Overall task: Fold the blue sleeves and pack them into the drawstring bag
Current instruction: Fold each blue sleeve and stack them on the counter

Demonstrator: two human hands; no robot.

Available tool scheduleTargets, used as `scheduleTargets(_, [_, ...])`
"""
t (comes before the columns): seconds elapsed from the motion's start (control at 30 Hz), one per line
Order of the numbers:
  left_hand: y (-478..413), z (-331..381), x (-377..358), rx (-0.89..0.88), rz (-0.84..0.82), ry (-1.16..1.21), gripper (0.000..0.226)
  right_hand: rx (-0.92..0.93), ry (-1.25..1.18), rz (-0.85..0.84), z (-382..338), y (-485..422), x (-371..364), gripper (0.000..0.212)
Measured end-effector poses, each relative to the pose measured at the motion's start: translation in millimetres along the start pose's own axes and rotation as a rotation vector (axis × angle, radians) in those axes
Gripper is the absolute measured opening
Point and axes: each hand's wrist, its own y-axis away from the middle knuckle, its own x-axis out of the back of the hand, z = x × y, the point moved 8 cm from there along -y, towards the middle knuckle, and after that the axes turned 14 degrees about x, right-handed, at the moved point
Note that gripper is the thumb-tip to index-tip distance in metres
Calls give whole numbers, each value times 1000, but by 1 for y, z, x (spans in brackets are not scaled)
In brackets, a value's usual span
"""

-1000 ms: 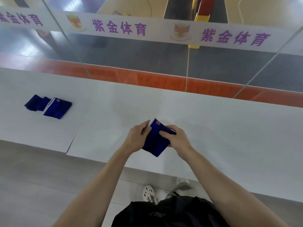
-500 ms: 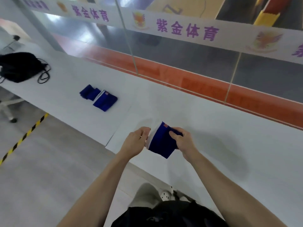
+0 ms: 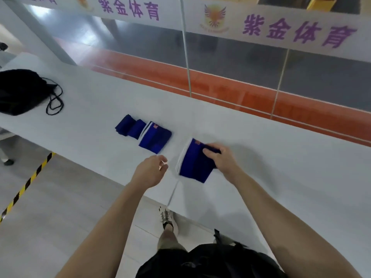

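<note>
on the table (image 3: 261, 167): one bag (image 3: 20, 91), two folded sleeves (image 3: 154, 137); right hand (image 3: 222, 159) grips another (image 3: 194, 161).

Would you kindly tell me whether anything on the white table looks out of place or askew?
Nothing stands out. The right hand grips a folded sleeve, the other folded sleeves lie together to its left, slightly overlapping, and the drawstring bag lies at the far left, its cord loose. No spill or damage shows.

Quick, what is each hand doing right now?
Left hand: loosely curled, holding nothing.
Right hand: gripping the folded blue sleeve.
</note>
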Motion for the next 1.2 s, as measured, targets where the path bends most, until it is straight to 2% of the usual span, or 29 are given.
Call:
scheduleTargets(0.07, [-22,-10,9,-79,-20,-64,37,-10,228,49,5,-22,-11,38])
scheduleTargets(0.13, [-38,-16,12,-160,-46,-137,39,-31,670,100,11,-31,-16,60])
scheduleTargets(0.2, [-52,-17,11,-262,-36,-241,44,33,866,127,12,-34,-36,63])
scheduleTargets(0.3, [-68,-19,5,-405,10,-417,59,144,965,-8,27,-37,-92,65])
scheduleTargets(0.4, [-82,-34,-11,-429,-38,-516,76,72,1041,-99,56,-35,-132,70])
scheduleTargets(0.5, [-95,-44,-21,-451,-82,-513,87,55,1086,-121,63,-36,-141,73])
scheduleTargets(0.67, [-107,-43,-19,-451,-82,-493,92,79,1177,-266,63,-42,-150,88])
scheduleTargets(0.8, [-112,-38,-13,-410,-107,-502,89,108,1215,-343,60,-51,-166,97])
scheduleTargets(0.9, [-114,-30,-5,-429,-68,-544,85,114,1232,-372,60,-58,-168,99])
scheduleTargets(1.07, [-116,-22,14,-373,-136,-476,67,162,1260,-439,48,-73,-165,100])
scheduleTargets(1.13, [-110,-23,29,-345,-189,-414,58,152,1260,-457,33,-74,-163,89])
scheduleTargets(1.2, [-105,-29,50,-315,-182,-386,51,176,1319,-458,12,-72,-161,61])
